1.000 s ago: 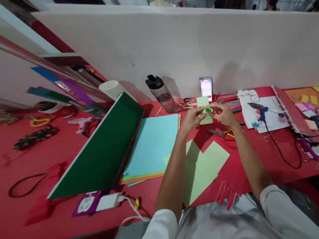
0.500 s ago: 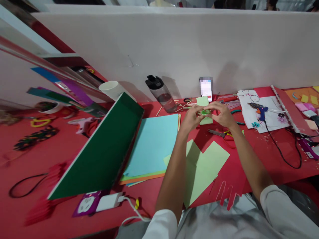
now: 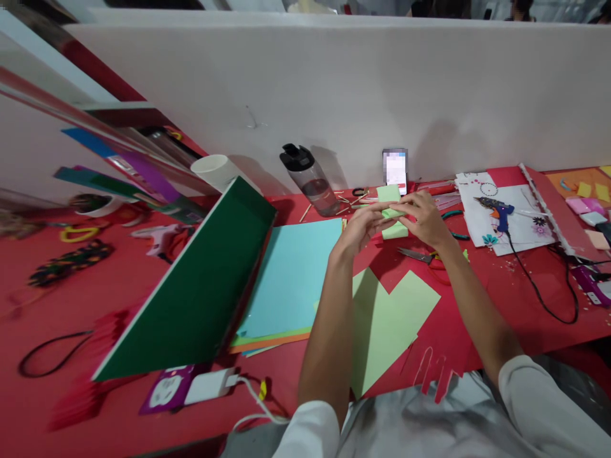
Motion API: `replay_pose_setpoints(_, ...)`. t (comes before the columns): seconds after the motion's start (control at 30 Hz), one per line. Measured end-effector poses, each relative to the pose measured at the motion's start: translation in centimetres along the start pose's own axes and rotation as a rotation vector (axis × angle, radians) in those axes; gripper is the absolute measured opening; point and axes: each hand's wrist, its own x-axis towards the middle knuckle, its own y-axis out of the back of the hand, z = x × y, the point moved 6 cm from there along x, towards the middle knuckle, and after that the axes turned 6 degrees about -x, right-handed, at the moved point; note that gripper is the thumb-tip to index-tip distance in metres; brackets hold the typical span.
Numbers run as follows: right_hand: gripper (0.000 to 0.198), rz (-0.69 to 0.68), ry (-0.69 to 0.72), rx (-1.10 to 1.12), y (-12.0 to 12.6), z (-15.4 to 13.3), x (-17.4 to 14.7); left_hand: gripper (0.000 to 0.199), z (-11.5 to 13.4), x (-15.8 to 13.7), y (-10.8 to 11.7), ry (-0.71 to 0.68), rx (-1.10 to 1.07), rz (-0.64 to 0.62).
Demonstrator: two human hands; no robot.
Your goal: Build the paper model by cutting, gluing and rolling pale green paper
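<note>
My left hand (image 3: 363, 228) and my right hand (image 3: 422, 218) meet in front of the phone (image 3: 396, 168), fingertips nearly touching. Between them is a small light green paper piece (image 3: 392, 214), pinched from both sides and mostly covered by the fingers. Behind and below the fingers lies a light green paper strip (image 3: 394, 231) on the red table. Scissors (image 3: 416, 255) with yellow and red handles rest open below my right hand. Nearer to me, under my forearms, is a larger cut sheet of light green paper (image 3: 398, 318).
A stack of blue, green and orange sheets (image 3: 296, 273) lies left, beside a leaning dark green board (image 3: 191, 286). A water bottle (image 3: 312, 181) stands by the white partition. Rightward are pliers (image 3: 456, 216) and a blue glue gun (image 3: 500, 215) with its cord.
My fingers have straightened and flattened around the small green piece, which showed as a rounded loop before and is now mostly hidden. My left wrist has shifted slightly left.
</note>
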Motion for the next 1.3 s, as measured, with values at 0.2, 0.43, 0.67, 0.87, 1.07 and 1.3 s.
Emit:
replay_pose_setpoints(0.2, 0.029, -0.079, 0.048, -0.045, -0.2, -0.7, 0.1, 0.042, 0.1, 0.0, 0.1, -0.020, 0.134, 0.000)
replay_pose_setpoints(0.43, 0.031, -0.156, 0.035, -0.021, -0.5, -0.7, 0.0, 0.041, -0.4, 0.3, 0.3, -0.055, 0.283, -0.036)
replay_pose_setpoints(0.67, 0.039, 0.110, -0.266, 0.318, 2.0, 2.1, 0.0, 0.052, 0.4, -0.1, 0.7, -0.122, 0.274, 0.002)
replay_pose_setpoints(0.87, 0.041, 0.009, -0.672, 0.861, 0.2, 5.4, -1.3, 0.055, 0.2, -0.1, 1.8, -0.119, 0.283, 0.018)
replay_pose_setpoints(1.07, 0.045, -0.131, -0.738, 1.107, -0.1, 5.6, -2.2, 0.050, -0.1, -0.2, 2.3, -0.106, 0.255, -0.014)
replay_pose_setpoints(1.3, 0.037, -0.259, -0.838, 1.051, -0.3, 6.1, -2.9, 0.050, 1.2, -0.8, 1.3, -0.119, 0.360, -0.065)
